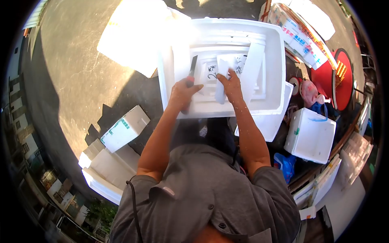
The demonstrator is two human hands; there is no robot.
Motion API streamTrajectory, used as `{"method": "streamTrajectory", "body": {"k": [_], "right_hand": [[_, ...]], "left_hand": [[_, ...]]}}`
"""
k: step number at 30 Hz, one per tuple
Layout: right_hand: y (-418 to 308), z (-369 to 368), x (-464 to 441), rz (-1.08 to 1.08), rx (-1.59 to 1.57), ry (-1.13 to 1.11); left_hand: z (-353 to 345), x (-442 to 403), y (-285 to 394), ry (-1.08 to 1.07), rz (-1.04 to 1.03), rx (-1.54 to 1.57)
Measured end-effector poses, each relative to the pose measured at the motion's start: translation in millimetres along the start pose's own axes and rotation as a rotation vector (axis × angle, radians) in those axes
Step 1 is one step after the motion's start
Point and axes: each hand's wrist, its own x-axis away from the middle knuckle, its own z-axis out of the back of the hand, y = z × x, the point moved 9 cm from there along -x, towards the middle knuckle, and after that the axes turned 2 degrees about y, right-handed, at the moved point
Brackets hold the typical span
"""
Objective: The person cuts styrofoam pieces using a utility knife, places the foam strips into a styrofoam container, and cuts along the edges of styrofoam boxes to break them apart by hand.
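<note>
My left hand (pixel 183 93) is closed around the red and dark handle of a knife (pixel 194 64), whose blade points away from me. In my right hand (pixel 232 87) a narrow white foam strip (pixel 220 94) is gripped between thumb and fingers. Both hands are over a large white foam box (pixel 275 73) in front of me. Inside it lie white foam pieces, including a long slab (pixel 254 60) leaning at the right. Black handwritten characters show on a white surface beneath the strip. Strong sunlight washes out the box's upper left part.
Overexposed white foam (pixel 129 36) lies at upper left. A small carton (pixel 125 127) and a white foam box (pixel 107 170) are at lower left. On the right are a printed foam box (pixel 298 36), a red round object (pixel 344 81), a white foam box (pixel 310 135) and a blue bag (pixel 285 166).
</note>
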Motion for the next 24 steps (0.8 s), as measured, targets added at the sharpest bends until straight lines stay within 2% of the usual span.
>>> {"method": "streamTrajectory", "body": {"k": [1, 4, 6, 8, 10, 11, 13, 16, 17, 19, 22, 23, 24], "right_hand": [[7, -7, -7, 0.034, 0.08, 0.052], [16, -14, -15, 0.064, 0.195, 0.113], [19, -15, -6, 0.068, 0.195, 0.129], [23, -34, 8, 0.041, 0.129, -0.006], [40, -60, 22, -0.009, 0.186, -0.173], [46, -73, 26, 0.05, 0.205, -0.201], [53, -96, 33, 0.11, 0.221, -0.252], [67, -121, 34, -0.027, 0.086, -0.232], [72, -123, 36, -0.082, 0.008, -0.25], [55, -118, 49, -0.186, -0.143, -0.29], [44, -104, 68, -0.109, -0.179, -0.33], [40, -101, 79, -0.158, -0.127, -0.423], [33, -94, 83, -0.187, -0.185, -0.405]], "left_hand": [[9, 3, 7, 0.094, -0.038, 0.042], [38, 2, -17, 0.183, 0.101, -0.012], [48, -6, -39, 0.173, 0.144, -0.145], [43, -15, -57, 0.104, 0.168, -0.221], [37, -26, -73, 0.168, 0.094, -0.29], [34, -30, -81, 0.201, 0.059, -0.325], [25, -36, -95, 0.141, 0.124, -0.279], [20, -35, -103, 0.149, 0.149, -0.278], [21, -36, -103, 0.169, 0.14, -0.286], [26, -21, -86, 0.076, 0.168, -0.207], [35, 13, -66, -0.03, 0.196, -0.005], [37, 26, -63, -0.062, 0.202, 0.076], [41, 37, -60, -0.066, 0.178, 0.075]]}}
